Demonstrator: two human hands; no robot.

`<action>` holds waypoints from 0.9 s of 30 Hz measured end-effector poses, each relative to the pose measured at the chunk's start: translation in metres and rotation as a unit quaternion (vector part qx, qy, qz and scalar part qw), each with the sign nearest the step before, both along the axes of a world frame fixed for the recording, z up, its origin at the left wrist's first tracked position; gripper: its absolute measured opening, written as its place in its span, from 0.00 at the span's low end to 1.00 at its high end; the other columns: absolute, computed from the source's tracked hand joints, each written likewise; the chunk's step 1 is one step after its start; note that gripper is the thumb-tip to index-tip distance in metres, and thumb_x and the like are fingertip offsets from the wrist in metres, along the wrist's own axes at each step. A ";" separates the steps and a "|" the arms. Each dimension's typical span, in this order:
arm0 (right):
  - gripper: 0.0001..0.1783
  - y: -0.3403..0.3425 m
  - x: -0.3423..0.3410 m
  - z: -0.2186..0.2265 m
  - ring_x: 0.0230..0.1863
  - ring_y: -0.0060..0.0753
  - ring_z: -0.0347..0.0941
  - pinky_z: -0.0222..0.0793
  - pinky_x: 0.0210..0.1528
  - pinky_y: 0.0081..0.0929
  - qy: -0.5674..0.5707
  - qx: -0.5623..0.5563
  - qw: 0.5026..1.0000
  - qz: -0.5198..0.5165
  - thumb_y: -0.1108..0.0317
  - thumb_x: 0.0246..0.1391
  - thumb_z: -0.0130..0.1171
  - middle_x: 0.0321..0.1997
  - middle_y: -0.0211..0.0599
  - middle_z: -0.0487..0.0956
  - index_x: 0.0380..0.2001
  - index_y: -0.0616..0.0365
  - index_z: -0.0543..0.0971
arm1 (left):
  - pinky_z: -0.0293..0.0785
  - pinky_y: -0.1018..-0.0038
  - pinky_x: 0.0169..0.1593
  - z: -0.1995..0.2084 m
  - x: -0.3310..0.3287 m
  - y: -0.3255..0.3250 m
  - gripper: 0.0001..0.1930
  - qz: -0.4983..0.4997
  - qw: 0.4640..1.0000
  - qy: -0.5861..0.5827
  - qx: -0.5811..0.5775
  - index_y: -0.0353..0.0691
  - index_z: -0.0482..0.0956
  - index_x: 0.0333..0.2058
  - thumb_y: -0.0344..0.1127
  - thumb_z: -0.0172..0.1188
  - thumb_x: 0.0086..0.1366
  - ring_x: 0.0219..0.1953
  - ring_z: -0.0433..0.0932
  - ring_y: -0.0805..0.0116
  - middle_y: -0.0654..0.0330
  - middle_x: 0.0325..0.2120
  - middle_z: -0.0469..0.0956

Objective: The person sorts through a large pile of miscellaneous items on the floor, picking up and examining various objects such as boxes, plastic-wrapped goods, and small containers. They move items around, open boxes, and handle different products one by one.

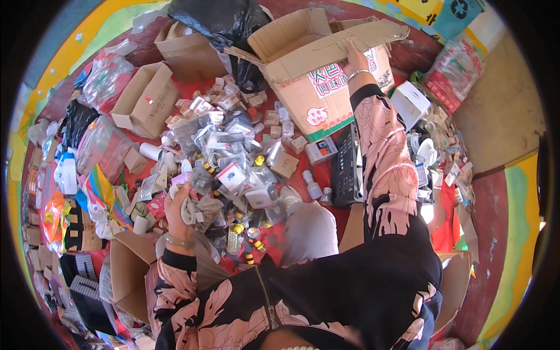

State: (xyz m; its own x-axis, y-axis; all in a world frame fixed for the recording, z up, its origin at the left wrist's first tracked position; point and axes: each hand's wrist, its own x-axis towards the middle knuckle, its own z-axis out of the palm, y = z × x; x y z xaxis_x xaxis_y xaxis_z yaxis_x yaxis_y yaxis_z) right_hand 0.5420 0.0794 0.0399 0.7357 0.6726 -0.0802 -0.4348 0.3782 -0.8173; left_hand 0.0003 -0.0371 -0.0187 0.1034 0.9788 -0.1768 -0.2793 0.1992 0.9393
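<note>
My right hand reaches far forward and grips the near flap of a large printed cardboard box. That box stands with its top flaps spread. On the left, my left hand is closed on a crumpled greyish cloth, its fingers partly hidden. Just beyond the cloth lies a heap of small clear plastic packets, little cartons and yellow-and-black pieces. A white bottle is beside the heap, next to a black plastic crate.
Small cardboard boxes and a black plastic bag stand at the back. More cartons and plastic bags crowd the left. A white box and mixed small items lie right of my right arm. An opened carton sits by my left forearm.
</note>
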 end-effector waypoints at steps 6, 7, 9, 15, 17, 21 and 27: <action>0.17 0.004 0.007 0.015 0.41 0.44 0.72 0.72 0.39 0.45 0.003 0.035 0.997 -0.064 0.66 0.53 0.52 0.42 0.41 0.74 0.45 0.61 0.69 | 0.63 0.82 0.26 -0.004 0.008 0.004 0.05 -0.028 0.999 0.013 -0.043 0.36 0.73 0.28 0.31 0.57 0.57 0.20 0.69 0.77 0.64 0.18 0.72; 0.17 -0.003 0.022 0.018 0.43 0.43 0.71 0.70 0.42 0.44 -0.004 0.031 0.996 -0.078 0.65 0.54 0.50 0.43 0.41 0.74 0.45 0.60 0.69 | 0.62 0.82 0.24 -0.005 0.010 0.004 0.05 -0.025 0.999 0.017 -0.043 0.36 0.74 0.28 0.32 0.56 0.57 0.19 0.68 0.78 0.64 0.17 0.72; 0.17 -0.019 0.065 0.019 0.49 0.42 0.68 0.66 0.49 0.41 -0.019 0.019 0.995 -0.098 0.63 0.56 0.46 0.47 0.40 0.73 0.47 0.58 0.69 | 0.62 0.83 0.24 -0.002 0.010 0.002 0.05 -0.033 0.999 0.024 -0.030 0.37 0.74 0.28 0.32 0.56 0.58 0.18 0.68 0.79 0.64 0.17 0.72; 0.25 -0.113 0.218 -0.018 0.48 0.42 0.69 0.66 0.48 0.31 0.007 -0.008 0.979 -0.204 0.51 0.58 0.37 0.47 0.40 0.73 0.48 0.59 0.69 | 0.61 0.83 0.23 -0.006 0.008 0.003 0.05 -0.034 0.997 0.065 -0.025 0.37 0.74 0.28 0.33 0.55 0.58 0.17 0.67 0.79 0.65 0.17 0.72; 0.29 -0.156 0.228 -0.040 0.45 0.43 0.71 0.69 0.43 0.30 0.055 0.041 0.970 -0.233 0.47 0.57 0.35 0.44 0.42 0.74 0.47 0.61 0.68 | 0.61 0.83 0.23 -0.009 0.008 0.002 0.05 -0.038 0.997 0.062 -0.020 0.37 0.74 0.28 0.33 0.55 0.58 0.17 0.67 0.79 0.64 0.17 0.72; 0.37 -0.194 0.190 -0.082 0.38 0.43 0.75 0.76 0.33 0.26 0.099 0.054 0.977 -0.180 0.39 0.56 0.33 0.40 0.46 0.76 0.47 0.67 0.66 | 0.62 0.83 0.23 -0.019 0.012 -0.001 0.06 -0.061 0.996 0.059 -0.009 0.37 0.73 0.29 0.34 0.56 0.58 0.17 0.67 0.79 0.64 0.17 0.72; 0.36 -0.182 0.172 -0.085 0.40 0.42 0.75 0.75 0.34 0.28 0.150 0.139 0.968 -0.147 0.42 0.58 0.31 0.41 0.50 0.76 0.45 0.70 0.66 | 0.62 0.83 0.23 -0.020 0.026 -0.004 0.06 -0.071 0.993 0.089 -0.027 0.37 0.73 0.28 0.34 0.56 0.58 0.17 0.68 0.79 0.64 0.17 0.72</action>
